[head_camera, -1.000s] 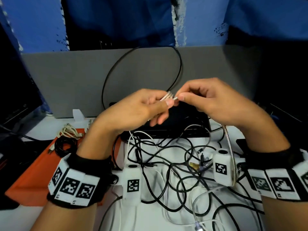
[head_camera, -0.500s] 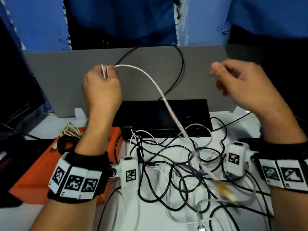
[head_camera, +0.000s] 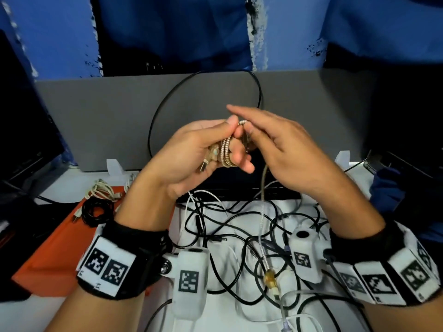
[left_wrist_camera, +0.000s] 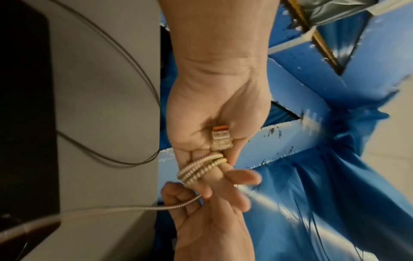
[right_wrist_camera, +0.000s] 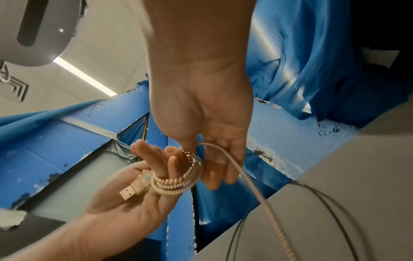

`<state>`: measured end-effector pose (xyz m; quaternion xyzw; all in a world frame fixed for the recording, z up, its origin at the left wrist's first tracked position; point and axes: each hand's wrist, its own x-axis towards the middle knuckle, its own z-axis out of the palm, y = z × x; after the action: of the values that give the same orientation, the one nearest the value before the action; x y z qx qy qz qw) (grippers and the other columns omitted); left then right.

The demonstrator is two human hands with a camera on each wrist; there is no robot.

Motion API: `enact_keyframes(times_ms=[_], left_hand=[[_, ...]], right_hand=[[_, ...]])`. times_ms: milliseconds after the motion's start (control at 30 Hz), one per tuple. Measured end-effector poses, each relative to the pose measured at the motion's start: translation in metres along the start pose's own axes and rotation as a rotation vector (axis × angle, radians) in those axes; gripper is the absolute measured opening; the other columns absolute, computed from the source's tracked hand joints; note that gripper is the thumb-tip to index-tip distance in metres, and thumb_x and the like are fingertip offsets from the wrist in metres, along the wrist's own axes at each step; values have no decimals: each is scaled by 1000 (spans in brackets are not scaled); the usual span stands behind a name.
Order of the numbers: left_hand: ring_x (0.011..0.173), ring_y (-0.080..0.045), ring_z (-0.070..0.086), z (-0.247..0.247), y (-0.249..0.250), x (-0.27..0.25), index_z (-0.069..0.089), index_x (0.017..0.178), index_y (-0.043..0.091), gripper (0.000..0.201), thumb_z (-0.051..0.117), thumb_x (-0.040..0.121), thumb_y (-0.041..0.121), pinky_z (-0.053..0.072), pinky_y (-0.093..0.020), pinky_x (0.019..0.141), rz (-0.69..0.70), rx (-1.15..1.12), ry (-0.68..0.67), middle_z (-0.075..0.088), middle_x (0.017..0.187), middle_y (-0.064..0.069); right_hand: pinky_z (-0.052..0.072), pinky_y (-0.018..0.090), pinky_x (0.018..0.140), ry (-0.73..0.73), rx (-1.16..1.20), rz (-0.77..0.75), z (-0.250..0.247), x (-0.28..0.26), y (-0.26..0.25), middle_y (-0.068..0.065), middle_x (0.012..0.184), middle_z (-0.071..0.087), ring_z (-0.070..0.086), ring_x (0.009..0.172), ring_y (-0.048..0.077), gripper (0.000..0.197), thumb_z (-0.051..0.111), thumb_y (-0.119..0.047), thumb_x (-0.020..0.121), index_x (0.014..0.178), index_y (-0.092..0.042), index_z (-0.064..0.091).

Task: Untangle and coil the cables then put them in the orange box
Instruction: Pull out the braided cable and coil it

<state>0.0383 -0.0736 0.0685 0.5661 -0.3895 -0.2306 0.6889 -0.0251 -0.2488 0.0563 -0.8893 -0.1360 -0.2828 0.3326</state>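
My left hand [head_camera: 230,142] is raised over the table's middle with a braided silver cable [head_camera: 226,152] wound in a few turns round its fingers, and the thumb presses on the turns. The cable's USB plug [head_camera: 205,164] lies in that palm [left_wrist_camera: 221,137]. My right hand [head_camera: 248,131] meets the left and holds the cable's free length [right_wrist_camera: 225,155] beside the coil [right_wrist_camera: 178,180]. The tail [head_camera: 263,212] hangs down to an amber connector [head_camera: 270,279] on the tangle of black and white cables [head_camera: 227,226]. The orange box [head_camera: 55,248] lies at the left.
The box holds a coiled black cable [head_camera: 97,210] and a beige bundle [head_camera: 102,189]. A black device [head_camera: 239,188] sits behind the tangle, in front of a grey divider [head_camera: 96,121] with a black wire loop [head_camera: 158,111]. Dark monitors stand at both sides.
Half a second ago my left hand was up at the left with the cable stretched and my right hand apart. Now both hands are together at the middle, with the cable wound round the left fingers.
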Motion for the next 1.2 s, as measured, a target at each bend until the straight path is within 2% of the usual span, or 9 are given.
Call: enact_keyframes(times_ms=[100, 200, 300, 400, 667, 767, 900, 1067, 1200], left_hand=[[52, -14, 63, -4, -4, 1, 59, 89, 8, 30, 39, 104, 24, 56, -29, 81, 16, -176, -94, 50, 46, 6], [52, -12, 65, -8, -7, 2, 65, 91, 8, 35, 38, 103, 25, 57, -27, 81, 30, -280, -192, 51, 45, 8], [59, -18, 70, -8, -8, 1, 69, 88, 9, 45, 33, 103, 31, 55, -28, 88, 32, -267, -266, 58, 47, 4], [66, -24, 73, -6, -6, 1, 70, 81, 9, 60, 26, 103, 42, 53, -30, 94, 5, -225, -334, 61, 47, 0], [60, -14, 67, 7, -3, -4, 63, 88, 8, 36, 35, 104, 25, 55, -31, 90, 99, -232, -215, 60, 54, 4], [48, -9, 59, 15, -3, -2, 58, 90, 5, 37, 31, 106, 23, 57, -26, 80, 99, -353, -219, 54, 49, 6], [46, -12, 59, 18, -6, -3, 66, 88, 3, 52, 28, 105, 33, 56, -28, 84, 24, -388, -358, 54, 44, 5], [47, -19, 60, 20, 1, -2, 58, 84, 0, 34, 42, 104, 21, 60, -32, 75, 128, -631, -287, 53, 45, -1], [55, -11, 60, 13, 4, 3, 59, 90, 7, 42, 28, 110, 28, 52, -30, 95, 301, -660, -68, 56, 54, 4]], right_hand=[[60, 36, 72, -41, 336, 73, 0, -3, -10, -17, 107, 69, 67, 79, 31, 37, 41, -27, 111, 144, -34, 56], [35, 33, 51, -64, 557, 146, 3, -2, -16, 8, 89, 65, 41, 63, 34, 31, 39, -25, 112, 128, -21, 66], [32, 24, 53, -42, 625, 125, 4, -2, -20, 30, 86, 60, 44, 66, 33, 29, 42, -20, 111, 118, -9, 68], [44, 27, 57, -65, 642, 27, 2, -5, -22, 11, 84, 70, 62, 57, 27, 27, 43, -14, 109, 111, -2, 67], [45, 36, 55, 51, 614, -26, 1, -5, -27, 15, 76, 66, 61, 64, 47, 33, 41, -22, 109, 124, -10, 68], [43, 29, 54, 211, 521, -49, 3, -4, -29, 28, 78, 59, 55, 60, 29, 32, 44, -25, 110, 110, -15, 74], [43, 17, 45, 138, 602, -34, 1, -8, -31, 8, 62, 62, 57, 52, 12, 36, 47, -27, 105, 98, 0, 70], [36, 22, 44, 161, 595, -17, 0, -4, -29, 25, 75, 50, 42, 53, 9, 32, 37, -22, 112, 123, -17, 67], [34, 29, 36, 144, 467, 102, 4, 0, -17, 11, 76, 60, 39, 40, 15, 32, 39, -24, 112, 137, -29, 58]])
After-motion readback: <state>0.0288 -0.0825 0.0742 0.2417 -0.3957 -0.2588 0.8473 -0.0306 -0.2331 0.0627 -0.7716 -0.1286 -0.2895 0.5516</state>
